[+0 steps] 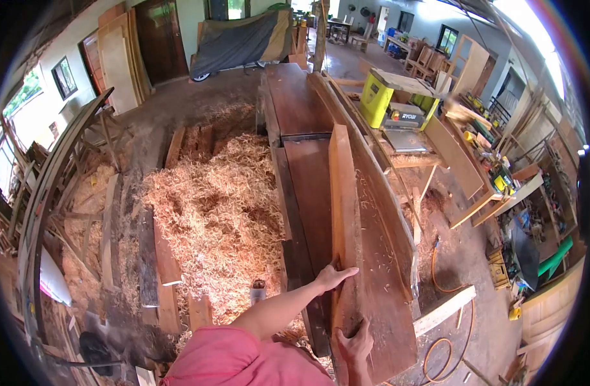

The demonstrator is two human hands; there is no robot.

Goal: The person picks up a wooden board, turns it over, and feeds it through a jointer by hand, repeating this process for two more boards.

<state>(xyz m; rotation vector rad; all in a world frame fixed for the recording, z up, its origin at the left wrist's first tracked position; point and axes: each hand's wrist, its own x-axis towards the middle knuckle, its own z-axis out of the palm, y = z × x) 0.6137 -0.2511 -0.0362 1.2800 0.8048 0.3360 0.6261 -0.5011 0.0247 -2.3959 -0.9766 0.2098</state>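
A long, thick wooden plank (344, 193) stands on its edge on a bench of wide dark boards (385, 283), running away from me. My left hand (335, 277) is wrapped over the plank near its close end, thumb across the top edge. Nearer to my body, my right hand (356, 340) clasps the same plank, its thumb on the left side. The fingers of both hands are partly hidden behind the wood. Along the right of the bench lies a rough-edged slab (372, 174).
Wood shavings (218, 193) are heaped on the floor to the left, among loose timbers (147, 257). A green Ryobi planer (398, 106) stands on a stand at the right. An orange hose (446, 289) coils on the floor. Farther right is a cluttered tool table (485, 145).
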